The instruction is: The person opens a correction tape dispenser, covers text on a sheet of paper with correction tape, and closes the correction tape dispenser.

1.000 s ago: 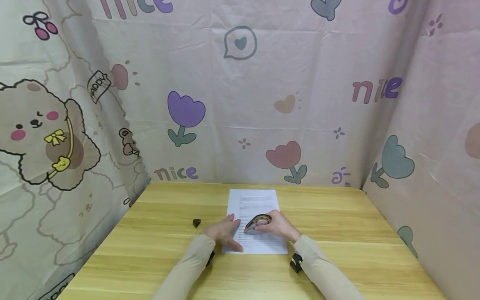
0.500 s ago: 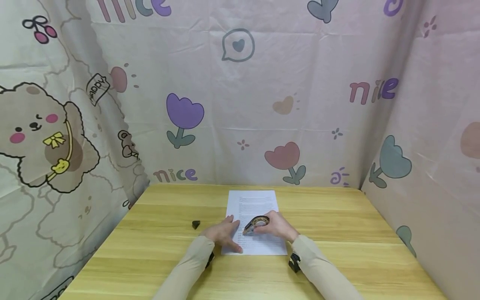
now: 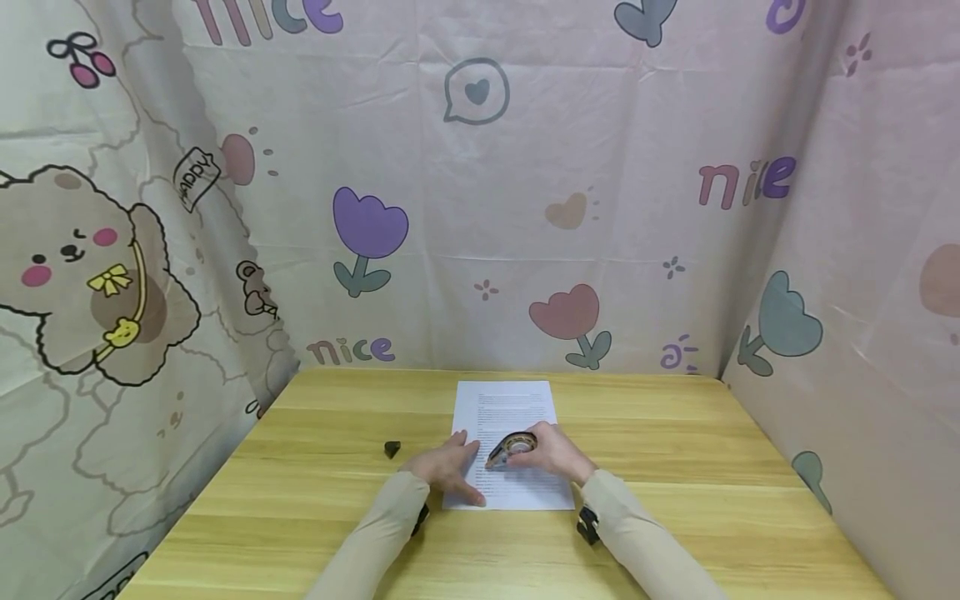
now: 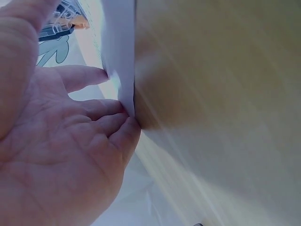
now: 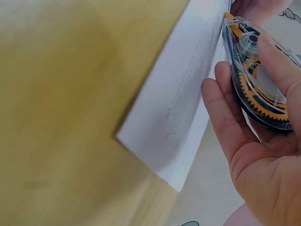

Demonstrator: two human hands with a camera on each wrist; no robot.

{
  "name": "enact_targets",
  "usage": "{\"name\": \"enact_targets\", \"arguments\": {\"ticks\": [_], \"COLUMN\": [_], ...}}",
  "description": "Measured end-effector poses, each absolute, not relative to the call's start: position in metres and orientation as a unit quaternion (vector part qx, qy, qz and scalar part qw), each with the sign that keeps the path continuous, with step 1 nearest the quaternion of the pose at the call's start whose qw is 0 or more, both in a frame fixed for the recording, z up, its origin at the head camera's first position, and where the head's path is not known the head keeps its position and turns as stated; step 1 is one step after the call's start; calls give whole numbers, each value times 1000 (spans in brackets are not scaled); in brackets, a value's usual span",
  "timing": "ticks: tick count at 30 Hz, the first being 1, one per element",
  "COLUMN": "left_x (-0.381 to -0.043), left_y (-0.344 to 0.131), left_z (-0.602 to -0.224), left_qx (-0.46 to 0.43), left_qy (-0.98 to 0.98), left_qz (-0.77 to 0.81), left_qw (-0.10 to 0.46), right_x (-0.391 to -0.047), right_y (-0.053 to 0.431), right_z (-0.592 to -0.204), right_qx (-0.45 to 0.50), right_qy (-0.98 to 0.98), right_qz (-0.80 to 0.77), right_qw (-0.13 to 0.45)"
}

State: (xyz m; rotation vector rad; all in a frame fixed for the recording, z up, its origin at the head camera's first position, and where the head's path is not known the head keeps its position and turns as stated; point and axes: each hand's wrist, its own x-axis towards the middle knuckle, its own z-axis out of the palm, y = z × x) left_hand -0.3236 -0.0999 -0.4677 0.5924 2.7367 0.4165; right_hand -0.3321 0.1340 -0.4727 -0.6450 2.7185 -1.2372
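Observation:
A sheet of printed paper (image 3: 504, 395) lies on the wooden table. My left hand (image 3: 444, 468) rests on its left side with fingers spread and thumb near the bottom edge. In the left wrist view, the fingertips of that left hand (image 4: 75, 127) touch the paper (image 4: 121, 42) along its edge. My right hand (image 3: 558, 454) holds a correction tape dispenser (image 3: 517, 443), its tip down at the printed lines near the left margin. Orange gears show through the clear case of the correction tape (image 5: 263, 92) in the right wrist view, between thumb and fingers of the right hand (image 5: 263, 155).
A small black cap-like piece (image 3: 392, 449) lies on the table (image 3: 645, 417), left of the paper. Behind the table and at both sides hangs a printed cloth (image 3: 480, 208) with flowers and a bear. Dark camera mounts (image 3: 588, 526) sit at the wrists.
The correction tape's tip has moved slightly down the page, then stayed in place over the last half second. The head view shifted a little; the left hand keeps its place on the paper.

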Motion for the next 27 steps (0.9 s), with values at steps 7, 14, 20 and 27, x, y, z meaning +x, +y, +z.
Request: {"name": "enact_targets", "arguments": {"ticks": [7,14,20,27], "left_x": [-324,-321,-321,-322], "left_y": [-101,-102,-102,-101], "left_z": [-467,-466,-466,-464], "left_qx": [207,209,222,220], "left_qy": [955,953,950,951], "left_qz": [142,151,157,152], "left_qw": [155,159,154,158], "right_x": [-332,-333,-334,-333], "right_y": [132,131,128,126], "right_z": [-468,-461,-454,-448], "right_qx": [-221,-206,-228,-246], "right_qy": [898,905,905,910], "right_qz": [-379,-365,-352,-330], "right_qw": [45,71,67,49]}}
